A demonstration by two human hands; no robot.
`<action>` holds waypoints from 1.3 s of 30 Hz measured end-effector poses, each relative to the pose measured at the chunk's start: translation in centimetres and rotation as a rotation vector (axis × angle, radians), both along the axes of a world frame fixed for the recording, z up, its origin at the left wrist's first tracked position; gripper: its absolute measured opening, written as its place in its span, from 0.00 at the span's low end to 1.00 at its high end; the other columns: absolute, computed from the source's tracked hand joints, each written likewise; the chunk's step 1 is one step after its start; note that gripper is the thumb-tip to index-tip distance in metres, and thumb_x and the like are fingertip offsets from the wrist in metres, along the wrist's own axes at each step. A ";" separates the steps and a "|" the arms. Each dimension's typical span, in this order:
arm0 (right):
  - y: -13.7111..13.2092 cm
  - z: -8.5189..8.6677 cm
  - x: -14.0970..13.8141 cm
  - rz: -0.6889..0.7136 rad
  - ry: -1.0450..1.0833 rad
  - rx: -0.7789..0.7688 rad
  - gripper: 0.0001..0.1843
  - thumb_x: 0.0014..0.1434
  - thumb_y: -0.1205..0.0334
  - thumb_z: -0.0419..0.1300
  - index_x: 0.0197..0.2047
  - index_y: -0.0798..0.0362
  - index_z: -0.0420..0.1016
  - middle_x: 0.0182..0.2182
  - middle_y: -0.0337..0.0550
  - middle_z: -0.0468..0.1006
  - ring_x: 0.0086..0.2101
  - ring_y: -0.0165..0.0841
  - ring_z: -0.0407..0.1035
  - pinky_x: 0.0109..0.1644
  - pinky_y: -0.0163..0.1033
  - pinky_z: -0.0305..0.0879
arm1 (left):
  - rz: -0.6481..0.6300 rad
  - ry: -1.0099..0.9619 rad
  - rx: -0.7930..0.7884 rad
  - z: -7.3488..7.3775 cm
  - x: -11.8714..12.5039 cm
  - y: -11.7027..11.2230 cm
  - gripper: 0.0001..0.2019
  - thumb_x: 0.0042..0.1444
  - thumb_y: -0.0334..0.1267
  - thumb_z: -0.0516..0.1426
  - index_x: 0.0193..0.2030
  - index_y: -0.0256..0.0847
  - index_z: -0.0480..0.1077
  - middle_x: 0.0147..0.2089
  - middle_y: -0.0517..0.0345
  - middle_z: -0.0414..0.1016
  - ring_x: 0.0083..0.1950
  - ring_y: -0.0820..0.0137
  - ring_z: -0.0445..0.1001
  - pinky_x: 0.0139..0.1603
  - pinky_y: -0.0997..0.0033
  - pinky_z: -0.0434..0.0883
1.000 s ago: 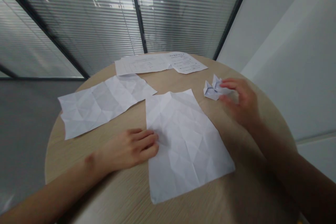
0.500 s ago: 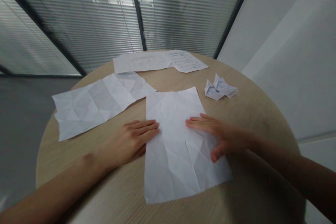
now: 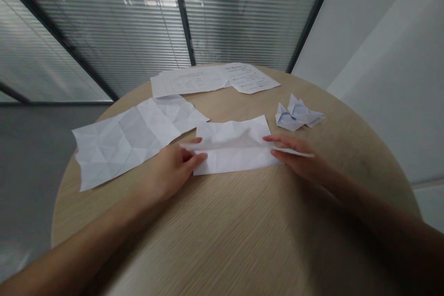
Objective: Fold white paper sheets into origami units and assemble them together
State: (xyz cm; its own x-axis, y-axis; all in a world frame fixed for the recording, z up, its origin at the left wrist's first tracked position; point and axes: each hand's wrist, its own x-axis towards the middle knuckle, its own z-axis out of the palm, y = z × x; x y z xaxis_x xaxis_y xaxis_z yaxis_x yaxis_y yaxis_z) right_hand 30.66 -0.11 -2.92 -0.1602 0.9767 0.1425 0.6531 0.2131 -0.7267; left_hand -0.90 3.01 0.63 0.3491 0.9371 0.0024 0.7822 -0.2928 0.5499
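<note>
A creased white sheet of paper (image 3: 234, 159) lies on the table in front of me, its near part bent up and over toward the far part. My left hand (image 3: 175, 164) grips the sheet's left side, the thumb on the near side and a fingertip beyond the raised part. At the right side, my right hand (image 3: 300, 155) has a thin paper corner between its fingers, which sticks out over the hand. Beyond that hand stand folded white paper shapes (image 3: 300, 113) with pointed tips. Another creased sheet (image 3: 135, 134) lies flat past my left hand.
Printed sheets (image 3: 211, 78) lie along the far edge of the round wooden table (image 3: 222, 231). Behind it are glass panels with blinds (image 3: 138, 23). A white wall (image 3: 391, 55) rises on the right.
The sheet lay flat under my hands before; its near half is now lifted and bent away from me. Both hands went from lying flat to gripping its sides. The view shifted slightly.
</note>
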 end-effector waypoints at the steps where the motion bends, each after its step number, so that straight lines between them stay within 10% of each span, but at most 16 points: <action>1: 0.0 -0.2 -0.5 -0.077 -0.026 0.043 0.23 0.60 0.53 0.57 0.57 0.49 0.75 0.46 0.48 0.82 0.43 0.46 0.78 0.45 0.51 0.74 | 0.055 0.012 0.014 0.0 0.4 0.3 0.18 0.62 0.46 0.54 0.55 0.41 0.71 0.43 0.50 0.83 0.37 0.61 0.81 0.37 0.61 0.77; 4: -0.1 -0.2 -1.5 -0.247 -0.123 0.109 0.27 0.58 0.54 0.58 0.60 0.54 0.71 0.47 0.54 0.81 0.42 0.50 0.77 0.46 0.54 0.72 | 0.148 0.078 0.281 -0.3 2.0 0.0 0.37 0.57 0.43 0.60 0.70 0.36 0.53 0.58 0.39 0.75 0.53 0.51 0.77 0.49 0.51 0.76; 7: -0.4 -0.2 -2.1 -0.315 -0.241 0.108 0.35 0.55 0.55 0.63 0.65 0.56 0.65 0.48 0.56 0.80 0.40 0.51 0.77 0.46 0.56 0.72 | -0.043 0.276 0.619 -1.1 3.8 -1.1 0.36 0.60 0.35 0.58 0.73 0.34 0.49 0.75 0.35 0.51 0.74 0.44 0.52 0.68 0.40 0.59; 13: -0.7 -0.5 -2.1 -0.276 -0.388 0.286 0.50 0.52 0.60 0.69 0.72 0.58 0.50 0.61 0.64 0.69 0.57 0.55 0.68 0.58 0.60 0.67 | -0.505 0.368 0.377 -2.8 5.0 -1.1 0.24 0.70 0.42 0.47 0.71 0.44 0.58 0.74 0.47 0.55 0.74 0.48 0.53 0.71 0.39 0.56; 17: -0.8 0.4 -1.6 -0.039 -0.543 0.454 0.46 0.53 0.66 0.68 0.71 0.52 0.54 0.70 0.60 0.55 0.68 0.53 0.51 0.67 0.60 0.55 | -0.645 0.345 0.314 -2.4 4.1 -0.5 0.23 0.68 0.37 0.47 0.69 0.54 0.61 0.75 0.53 0.56 0.75 0.49 0.52 0.70 0.33 0.53; 22: -0.8 1.2 -1.4 0.412 -0.654 0.293 0.33 0.59 0.58 0.66 0.66 0.51 0.66 0.69 0.57 0.59 0.69 0.52 0.51 0.68 0.63 0.52 | -0.819 0.238 0.301 -1.3 2.8 0.0 0.24 0.59 0.25 0.51 0.60 0.48 0.68 0.70 0.56 0.66 0.73 0.56 0.58 0.71 0.38 0.53; 28: -0.6 1.7 -2.3 0.496 -0.572 0.302 0.26 0.60 0.49 0.65 0.55 0.57 0.75 0.56 0.60 0.76 0.55 0.50 0.70 0.61 0.58 0.62 | -0.724 0.145 0.346 -1.2 2.5 0.4 0.10 0.62 0.28 0.50 0.41 0.39 0.73 0.56 0.50 0.78 0.61 0.60 0.73 0.65 0.54 0.67; 32: -0.5 2.0 -3.1 0.490 -0.580 0.311 0.21 0.58 0.46 0.67 0.42 0.57 0.78 0.42 0.55 0.80 0.44 0.47 0.73 0.51 0.55 0.67 | -0.632 0.288 0.369 -2.0 2.5 0.3 0.21 0.68 0.45 0.50 0.62 0.36 0.66 0.66 0.42 0.68 0.68 0.53 0.65 0.69 0.44 0.60; 39: -0.9 -0.3 -3.7 0.583 -0.548 0.296 0.45 0.62 0.36 0.57 0.68 0.64 0.60 0.68 0.67 0.58 0.69 0.51 0.49 0.70 0.59 0.47 | -0.600 0.436 0.317 -2.7 1.9 0.2 0.50 0.59 0.73 0.41 0.74 0.32 0.50 0.76 0.36 0.46 0.77 0.45 0.44 0.73 0.41 0.48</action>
